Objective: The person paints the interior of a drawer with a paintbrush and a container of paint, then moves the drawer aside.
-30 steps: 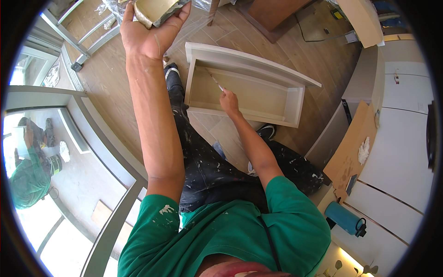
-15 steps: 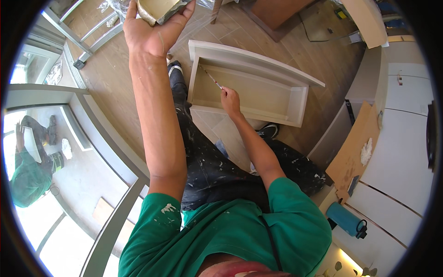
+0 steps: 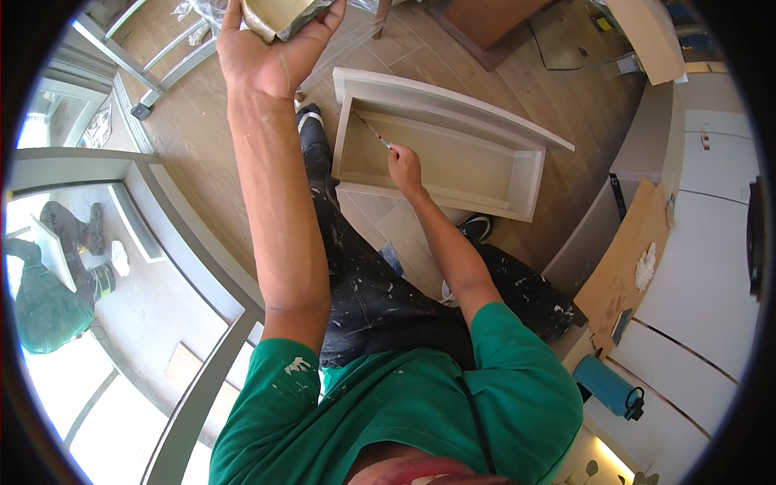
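Note:
A pale wooden drawer point(image 3: 436, 174) lies on the floor in front of me, its long front panel on the far side. My right hand point(image 3: 405, 170) pinches the handle of a thin paintbrush point(image 3: 374, 132). The brush reaches over the drawer, its tip at the inner far-left corner. Up at the top edge, my left hand point(image 3: 271, 61) holds a paint container point(image 3: 279, 18) from below, the fingers up around its sides. Cream-coloured paint shows inside, and its rim is cut off by the picture's edge.
A metal ladder point(image 3: 149, 69) lies at the upper left. Beyond the window on the left, a person in green point(image 3: 52, 303) bends over. At right, cardboard point(image 3: 622, 267) and a teal bottle point(image 3: 606, 386) rest by white cabinets point(image 3: 695, 267). Brown furniture point(image 3: 485, 28) stands at the back.
The view has shifted slightly. My right hand stays nearly in place with the brush at the same corner. The person beyond the window has bent lower, and a white panel there has tilted.

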`<state>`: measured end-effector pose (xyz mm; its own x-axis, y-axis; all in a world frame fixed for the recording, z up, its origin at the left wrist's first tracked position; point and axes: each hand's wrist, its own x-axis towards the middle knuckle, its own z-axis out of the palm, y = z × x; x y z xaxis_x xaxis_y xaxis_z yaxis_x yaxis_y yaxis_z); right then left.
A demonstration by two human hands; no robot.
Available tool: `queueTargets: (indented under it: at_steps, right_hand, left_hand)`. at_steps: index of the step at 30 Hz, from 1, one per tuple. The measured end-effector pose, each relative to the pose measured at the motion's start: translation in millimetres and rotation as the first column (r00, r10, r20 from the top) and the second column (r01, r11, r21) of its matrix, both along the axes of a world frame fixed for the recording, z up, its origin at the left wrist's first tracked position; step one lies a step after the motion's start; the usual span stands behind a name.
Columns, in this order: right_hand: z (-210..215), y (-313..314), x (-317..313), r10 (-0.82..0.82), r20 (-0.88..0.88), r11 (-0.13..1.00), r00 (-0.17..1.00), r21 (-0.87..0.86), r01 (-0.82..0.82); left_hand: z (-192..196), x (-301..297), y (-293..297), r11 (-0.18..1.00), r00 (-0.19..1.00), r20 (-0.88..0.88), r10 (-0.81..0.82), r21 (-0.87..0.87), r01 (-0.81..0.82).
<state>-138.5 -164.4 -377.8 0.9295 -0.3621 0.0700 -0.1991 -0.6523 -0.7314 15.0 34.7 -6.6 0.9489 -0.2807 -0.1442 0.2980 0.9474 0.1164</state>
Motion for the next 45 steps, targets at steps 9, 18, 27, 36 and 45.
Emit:
queueTargets:
  at_steps: [9, 18, 27, 36, 45]
  right_hand:
    - [1.1, 0.0, 6.7, -0.019, 0.008, 0.999, 1.000, -0.045, 0.019]
    - [6.4, 0.1, 8.8, -0.048, -0.007, 0.997, 0.999, -0.068, 0.047]
    - [6.8, -3.0, 5.5, -0.053, -0.030, 0.997, 0.998, -0.055, 0.051]
    - [8.3, -9.6, 2.1, -0.072, -0.125, 0.997, 0.990, -0.041, 0.067]
    - [7.1, -12.3, -3.3, -0.116, -0.100, 0.993, 0.988, -0.043, 0.113]
  left_hand:
    - [1.0, -0.7, -0.5, 1.000, 1.000, 0.000, 0.004, 0.007, -0.004]
    - [-23.8, 8.3, 10.2, 0.991, 0.982, 0.173, -0.073, -0.098, 0.090]
    - [-36.6, 15.9, 15.1, 0.970, 0.962, 0.249, -0.111, -0.183, 0.159]
    - [-32.4, 13.9, 14.4, 0.988, 0.982, 0.175, -0.078, -0.118, 0.099]
    - [-32.2, 13.9, 15.0, 0.990, 0.983, 0.168, -0.074, -0.102, 0.092]
